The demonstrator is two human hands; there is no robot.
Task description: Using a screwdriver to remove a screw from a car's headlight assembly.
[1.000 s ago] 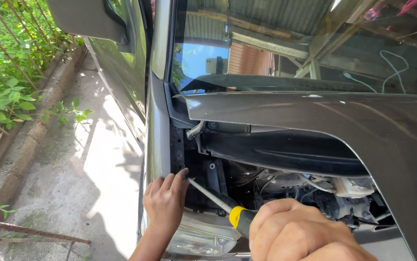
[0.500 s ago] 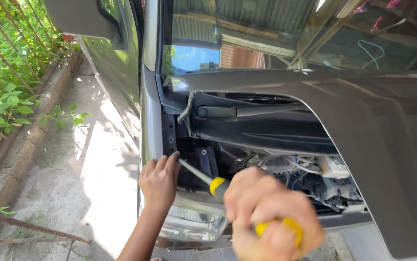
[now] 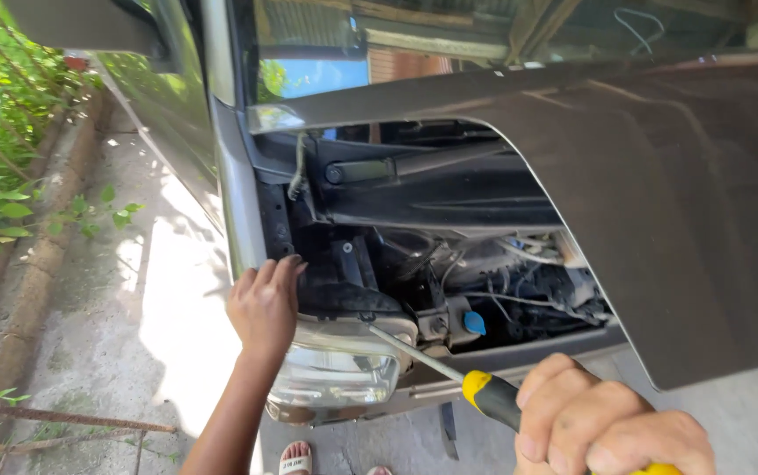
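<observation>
**Under the raised hood: screwdriver reaches toward the headlight's top**

Beside the fender, the left hand (image 3: 265,303) rests with fingers loosely together on the edge above the headlight (image 3: 335,374). The right hand (image 3: 612,431) is wrapped tight around the yellow-and-black screwdriver (image 3: 449,369). Its shaft runs up and left from that hand, tip at the headlight's upper rear corner, nearer the left hand.

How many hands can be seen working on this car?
2. The left hand rests on the car body just above the headlight; the right hand at the bottom grips a yellow-handled screwdriver. Others may be out of view.
</observation>
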